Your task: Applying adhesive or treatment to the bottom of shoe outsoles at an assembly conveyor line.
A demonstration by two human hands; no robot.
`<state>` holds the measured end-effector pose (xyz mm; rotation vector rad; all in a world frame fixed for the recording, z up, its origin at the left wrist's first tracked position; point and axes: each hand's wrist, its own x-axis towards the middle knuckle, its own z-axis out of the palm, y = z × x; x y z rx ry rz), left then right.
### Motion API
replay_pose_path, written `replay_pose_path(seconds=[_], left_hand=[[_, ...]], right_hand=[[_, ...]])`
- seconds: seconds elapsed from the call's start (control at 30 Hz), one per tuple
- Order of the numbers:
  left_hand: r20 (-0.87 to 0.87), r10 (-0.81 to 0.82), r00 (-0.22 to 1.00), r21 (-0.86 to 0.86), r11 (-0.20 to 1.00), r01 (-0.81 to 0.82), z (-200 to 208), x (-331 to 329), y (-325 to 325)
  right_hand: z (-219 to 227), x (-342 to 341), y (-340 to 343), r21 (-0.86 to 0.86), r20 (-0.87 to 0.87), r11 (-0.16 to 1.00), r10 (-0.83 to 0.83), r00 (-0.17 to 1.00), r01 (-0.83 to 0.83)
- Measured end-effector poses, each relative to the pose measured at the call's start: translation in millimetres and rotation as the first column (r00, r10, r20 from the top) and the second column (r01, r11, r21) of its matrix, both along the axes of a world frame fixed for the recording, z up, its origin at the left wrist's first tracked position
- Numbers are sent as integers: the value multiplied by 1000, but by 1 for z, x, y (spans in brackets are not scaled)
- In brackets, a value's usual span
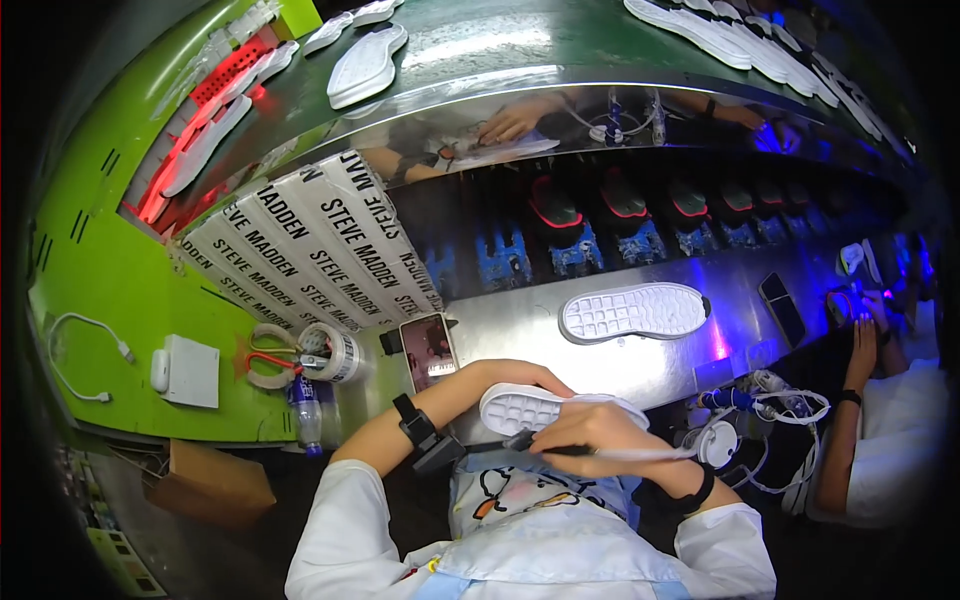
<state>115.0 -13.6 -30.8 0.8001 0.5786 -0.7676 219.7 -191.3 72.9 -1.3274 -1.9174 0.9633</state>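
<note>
The left hand (520,378) cups a white shoe sole (535,408) just above the table (620,365) edge; the right hand (590,428) pinches a thin brush (600,452) against it. The sole seems light and bendable, best gripped along its rim.

Phone (428,350) left of sole (634,311)

Brush (600,452) tip — hidden behind right hand (590,428).
</note>
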Motion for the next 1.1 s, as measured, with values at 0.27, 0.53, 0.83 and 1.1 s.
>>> replay_pose_path(seconds=[0.27,0.53,0.83,1.1], left_hand=[[293,407,865,-580,795,-178,-25,-23,7],[96,955,282,-800,242,-550,-15,-33,-69],[73,986,148,-801,147,-580,18,-18,-62],[220,937,272,-803,332,-495,25,-17,-36]], right_hand=[[-9,43,-25,-80,-346,959,-283,895,272],[0,-10,19,-422,-449,639,-764,464,643],[-19,-33,20,214,-278,748,-570,773,628],[-17,-37,10,-83,-441,879,-456,773,470]])
